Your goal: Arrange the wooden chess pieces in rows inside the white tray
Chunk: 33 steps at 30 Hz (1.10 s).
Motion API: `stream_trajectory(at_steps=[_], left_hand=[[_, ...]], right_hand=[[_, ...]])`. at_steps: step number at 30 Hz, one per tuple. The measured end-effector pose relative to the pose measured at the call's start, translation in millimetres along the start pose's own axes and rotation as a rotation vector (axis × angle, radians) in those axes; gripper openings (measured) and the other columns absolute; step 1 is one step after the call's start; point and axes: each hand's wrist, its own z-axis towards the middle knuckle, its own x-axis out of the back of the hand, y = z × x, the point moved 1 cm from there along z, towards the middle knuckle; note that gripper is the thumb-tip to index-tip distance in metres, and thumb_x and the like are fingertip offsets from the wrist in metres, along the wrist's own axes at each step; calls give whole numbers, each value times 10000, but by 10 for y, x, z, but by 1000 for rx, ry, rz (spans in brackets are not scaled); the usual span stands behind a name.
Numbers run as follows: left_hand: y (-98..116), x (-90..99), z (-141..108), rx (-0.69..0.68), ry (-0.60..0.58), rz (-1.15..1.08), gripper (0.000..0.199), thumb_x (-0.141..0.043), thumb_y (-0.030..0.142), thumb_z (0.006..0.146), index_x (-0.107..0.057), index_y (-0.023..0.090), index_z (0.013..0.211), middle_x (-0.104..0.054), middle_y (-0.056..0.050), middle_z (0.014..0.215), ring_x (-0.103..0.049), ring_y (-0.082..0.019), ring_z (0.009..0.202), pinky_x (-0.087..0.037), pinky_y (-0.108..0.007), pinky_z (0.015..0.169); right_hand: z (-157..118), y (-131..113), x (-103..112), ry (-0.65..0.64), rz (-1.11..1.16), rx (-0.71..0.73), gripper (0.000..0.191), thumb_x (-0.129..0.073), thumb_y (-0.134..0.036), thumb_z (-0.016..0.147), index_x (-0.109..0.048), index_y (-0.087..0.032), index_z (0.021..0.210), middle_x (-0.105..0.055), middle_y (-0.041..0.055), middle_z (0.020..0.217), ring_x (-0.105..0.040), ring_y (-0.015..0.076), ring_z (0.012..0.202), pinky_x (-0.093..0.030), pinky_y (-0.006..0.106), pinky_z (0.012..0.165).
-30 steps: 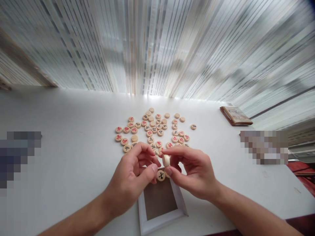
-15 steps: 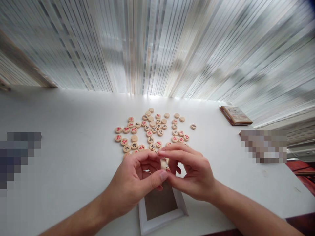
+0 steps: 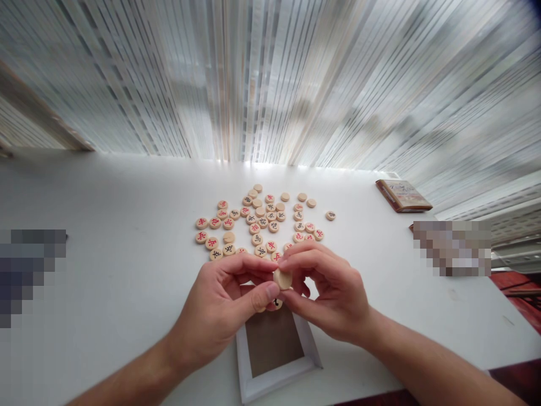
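Observation:
A round wooden game piece, its blank side showing, is pinched between the fingertips of both hands. My left hand grips it from the left, thumb below and fingers curled. From the right, my right hand holds its edge between thumb and forefinger. Just under it a piece with a black mark is partly visible. Below the hands lies an open white box with a brown inside, its far end covered by the hands. Beyond are many scattered round pieces, marked red or black, some blank.
The white table reaches back to striped curtains. A flat brown-edged box lies at the back right. Blurred-out patches cover something at the left edge and at the right.
The piece between my fingers has turned from edge-on to showing its blank round face. A black-marked piece now shows below it. The view has shifted slightly.

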Motion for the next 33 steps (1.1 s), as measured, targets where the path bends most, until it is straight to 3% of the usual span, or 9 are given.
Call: stream_trajectory(at_steps=[12, 17, 25, 33], left_hand=[[-19, -21, -3, -10, -49, 28, 152, -834, 219, 938, -851, 220, 1090, -864, -57, 1010, -819, -172, 946, -656, -184, 796], [-37, 30, -4, 16, 31, 118, 205, -855, 255, 923, -874, 235, 1125, -873, -62, 1024, -830, -187, 933, -667, -202, 823], [-29, -13, -17, 12, 77, 195, 182, -876, 278, 900, -892, 230, 1075, -872, -48, 900, -831, -191, 803, -698, -231, 740], [-59, 18, 9, 94, 101, 61, 194, -895, 276, 883, -888, 232, 1072, -872, -42, 885, -844, -191, 795, -712, -248, 773]], right_hand=[[15, -5, 6, 42, -61, 40, 269, -913, -163, 846, -680, -228, 961, -607, -25, 794, -542, 99, 605, -489, 236, 554], [33, -18, -10, 1, 154, -172, 257, -892, -256, 879, -676, -214, 1012, -629, -25, 745, -594, 110, 594, -514, 222, 530], [61, -39, -22, 14, 420, -525, 346, -971, -350, 784, -678, -176, 845, -699, -12, 650, -611, 95, 486, -505, 175, 436], [93, -18, -10, -51, 626, -679, 376, -1008, -298, 728, -681, -163, 858, -736, -12, 593, -689, 125, 446, -576, 178, 445]])
